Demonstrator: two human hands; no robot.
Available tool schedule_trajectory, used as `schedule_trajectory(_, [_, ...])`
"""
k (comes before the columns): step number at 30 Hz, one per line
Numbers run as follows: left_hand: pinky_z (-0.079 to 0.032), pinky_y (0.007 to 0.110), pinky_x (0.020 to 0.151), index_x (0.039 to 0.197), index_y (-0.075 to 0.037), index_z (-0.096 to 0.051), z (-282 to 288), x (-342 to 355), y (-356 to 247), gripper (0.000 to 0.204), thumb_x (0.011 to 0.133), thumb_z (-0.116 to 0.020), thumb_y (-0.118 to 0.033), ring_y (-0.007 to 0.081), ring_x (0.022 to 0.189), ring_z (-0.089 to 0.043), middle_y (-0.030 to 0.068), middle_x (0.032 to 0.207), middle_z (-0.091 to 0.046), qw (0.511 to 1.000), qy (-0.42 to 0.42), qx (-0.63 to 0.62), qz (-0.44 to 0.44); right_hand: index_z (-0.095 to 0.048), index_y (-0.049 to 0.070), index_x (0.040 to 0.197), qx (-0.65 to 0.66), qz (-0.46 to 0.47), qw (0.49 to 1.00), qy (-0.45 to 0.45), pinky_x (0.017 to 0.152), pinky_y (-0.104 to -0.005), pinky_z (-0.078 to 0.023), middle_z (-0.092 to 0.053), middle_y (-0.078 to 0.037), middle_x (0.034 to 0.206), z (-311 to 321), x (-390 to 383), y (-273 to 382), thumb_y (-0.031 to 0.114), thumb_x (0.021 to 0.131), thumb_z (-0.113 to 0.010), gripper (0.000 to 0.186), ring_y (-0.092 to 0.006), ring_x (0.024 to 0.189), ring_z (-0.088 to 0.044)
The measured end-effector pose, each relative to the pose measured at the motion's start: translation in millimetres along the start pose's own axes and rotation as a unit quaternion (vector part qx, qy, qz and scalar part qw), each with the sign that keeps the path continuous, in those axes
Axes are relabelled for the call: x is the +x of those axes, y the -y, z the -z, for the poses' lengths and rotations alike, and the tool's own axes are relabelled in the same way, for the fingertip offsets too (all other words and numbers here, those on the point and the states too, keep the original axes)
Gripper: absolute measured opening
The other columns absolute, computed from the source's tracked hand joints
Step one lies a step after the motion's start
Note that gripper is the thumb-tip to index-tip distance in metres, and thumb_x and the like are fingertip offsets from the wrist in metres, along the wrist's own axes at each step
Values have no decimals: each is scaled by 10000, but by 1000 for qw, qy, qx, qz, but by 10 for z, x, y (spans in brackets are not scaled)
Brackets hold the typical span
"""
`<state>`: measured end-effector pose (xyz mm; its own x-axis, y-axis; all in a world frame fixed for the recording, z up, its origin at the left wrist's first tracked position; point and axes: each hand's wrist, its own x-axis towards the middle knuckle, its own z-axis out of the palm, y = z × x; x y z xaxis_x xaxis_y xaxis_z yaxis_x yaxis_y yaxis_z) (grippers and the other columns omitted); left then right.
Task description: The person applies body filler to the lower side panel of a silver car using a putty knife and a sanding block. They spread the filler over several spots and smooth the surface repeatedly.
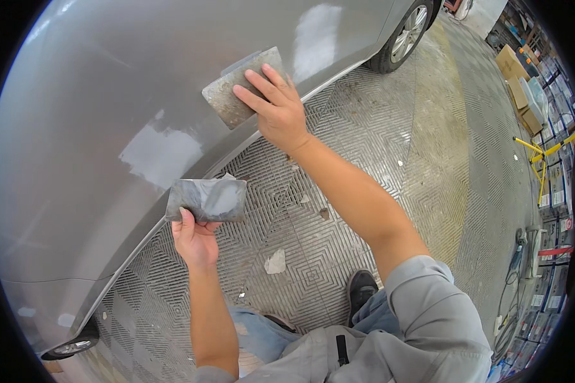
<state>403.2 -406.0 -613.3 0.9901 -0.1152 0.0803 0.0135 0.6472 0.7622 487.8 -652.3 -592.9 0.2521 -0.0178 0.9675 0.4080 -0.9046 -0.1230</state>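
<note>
My right hand [278,108] presses a flat rectangular speckled spreader [227,99] against the grey car's side panel [76,127], fingers spread over it near the sill. Lower down, my left hand [195,236] grips a dark rectangular plate [207,195] smeared with light grey paste, thumb on top. Pale filler patches [160,150] show on the panel above the plate and beside the spreader.
A wheel [406,35] is at upper right, another at lower left. The ridged tile floor [326,255] has scraps on it. Cardboard boxes [521,96], a yellow metal stand [533,153] and coiled cables [511,319] line the right side. My shoe [364,293] is below.
</note>
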Motion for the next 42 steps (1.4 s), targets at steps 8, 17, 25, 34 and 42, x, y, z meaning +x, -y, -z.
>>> schedule_trajectory(8, [-591, 343, 596, 1127, -18, -481, 33, -24, -21, 268, 928, -456, -196, 179, 766, -638, 112, 956, -610, 1000, 10, 3, 8, -655, 178, 1028, 3, -29, 996, 89, 910, -449, -402, -560, -49, 1171, 60, -588, 67, -31, 669, -575, 424, -298, 1124, -485])
schedule_trajectory(17, [-590, 339, 592, 1134, -20, -472, -20, -46, -16, 265, 930, -449, -188, 176, 781, -635, 108, 960, -607, 1000, 16, -2, 6, -649, 173, 1050, 8, -18, 1000, 6, 924, -460, -385, -559, -47, 1184, 21, -77, 88, -39, 691, -558, 427, -303, 1137, -476])
schedule_trajectory(25, [-588, 341, 593, 1146, -23, -459, -20, -42, -15, 270, 937, -431, -191, 187, 792, -636, 117, 984, -601, 1000, 8, 1, 15, -648, 200, 1043, -14, -38, 994, 103, 935, -471, -382, -561, -35, 1181, 135, -547, 122, -37, 674, -562, 447, -290, 1130, -485])
schedule_trajectory(34, [-586, 396, 638, 1152, -22, -450, 33, -19, 4, 270, 939, -424, -186, 218, 828, -635, 128, 1018, -592, 998, 51, -22, 18, -652, 160, 1017, -9, -9, 999, 42, 900, -446, -407, -559, -52, 1173, 5, -88, 9, -56, 661, -545, 430, -317, 1095, -490])
schedule_trajectory(42, [-585, 401, 649, 1162, -27, -443, 41, -24, 5, 272, 939, -422, -182, 235, 853, -633, 132, 1037, -586, 998, 47, -31, 32, -639, 179, 1052, 20, -40, 989, 139, 935, -452, -391, -545, -57, 1192, 101, -908, 62, -65, 669, -541, 465, -322, 1112, -482])
